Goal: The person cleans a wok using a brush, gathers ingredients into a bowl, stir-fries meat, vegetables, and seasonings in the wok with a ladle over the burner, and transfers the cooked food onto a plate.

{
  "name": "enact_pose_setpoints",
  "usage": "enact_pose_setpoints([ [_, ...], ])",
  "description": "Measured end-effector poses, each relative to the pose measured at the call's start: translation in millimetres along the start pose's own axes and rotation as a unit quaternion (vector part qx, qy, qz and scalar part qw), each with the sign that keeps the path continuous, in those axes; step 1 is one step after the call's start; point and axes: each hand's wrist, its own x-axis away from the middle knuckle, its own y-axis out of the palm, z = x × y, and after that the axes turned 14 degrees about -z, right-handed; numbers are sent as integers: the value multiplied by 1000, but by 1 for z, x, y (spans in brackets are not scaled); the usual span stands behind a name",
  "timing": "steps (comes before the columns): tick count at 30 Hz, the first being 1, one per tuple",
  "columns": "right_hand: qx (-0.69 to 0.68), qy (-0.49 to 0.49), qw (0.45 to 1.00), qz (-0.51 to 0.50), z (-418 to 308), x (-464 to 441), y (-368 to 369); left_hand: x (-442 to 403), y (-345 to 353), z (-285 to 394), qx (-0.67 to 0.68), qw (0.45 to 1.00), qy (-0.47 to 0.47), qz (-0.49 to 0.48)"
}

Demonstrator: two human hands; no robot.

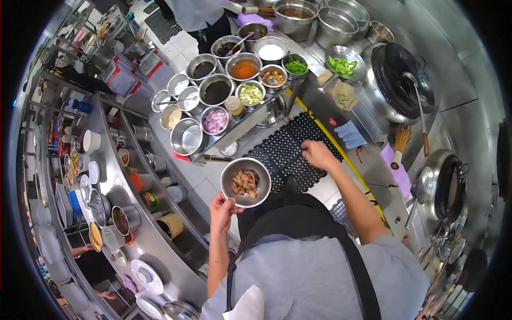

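Observation:
A steel bowl (225,184) with browned pieces of food (245,183) in it is held at its lower left rim by my left hand (222,209), thumb on the edge. My right hand (316,154) is in the air to the right of the bowl, above the black floor mat (282,152). Its fingers are curled together, and whatever they may hold is too small to make out. Ahead of the bowl stands a cart of steel bowls with sauces, chopped purple onion (215,121), diced green vegetable (250,94) and an orange liquid (244,69).
On the right is a steel range with a wok (394,80), a ladle (416,101), a bamboo brush (400,144) and cloths (350,134). A long counter (154,240) with pots and lids runs along the left. Another person (197,13) stands beyond the cart.

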Motion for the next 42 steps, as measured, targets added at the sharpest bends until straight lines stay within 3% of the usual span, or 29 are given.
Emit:
enact_pose_setpoints([
  [7, -19, -75, 997, 19, 0, -94, -94, -83, 48, -31, 16, 998, -53, -22],
  [9, -14, -126, 989, 73, -11, -150, -92, -106, 62, -32, 31, 997, -64, -19],
  [11, -12, -156, 986, 63, -33, -195, -86, -127, 73, -34, 35, 996, -81, -6],
  [16, 52, -96, 991, 72, -62, -289, -44, -172, 70, -51, 58, 995, -86, -5],
  [19, 19, -109, 982, 155, -79, -320, -21, -186, 61, -51, 72, 994, -85, 9],
  [23, 78, -72, 993, 45, -87, -316, -19, -202, 49, -57, 104, 989, -96, 33],
  [25, 77, -101, 992, 15, -84, -321, -19, -209, 42, -57, 109, 988, -106, 35],
  [29, 106, -140, 985, -1, -88, -328, -15, -223, 36, -39, 97, 989, -104, 33],
  [35, 37, -231, 972, 2, -66, -336, -15, -240, 38, -31, 103, 988, -107, 47],
  [42, 34, -263, 964, -38, -62, -332, -24, -246, 49, -32, 104, 988, -101, 52],
])
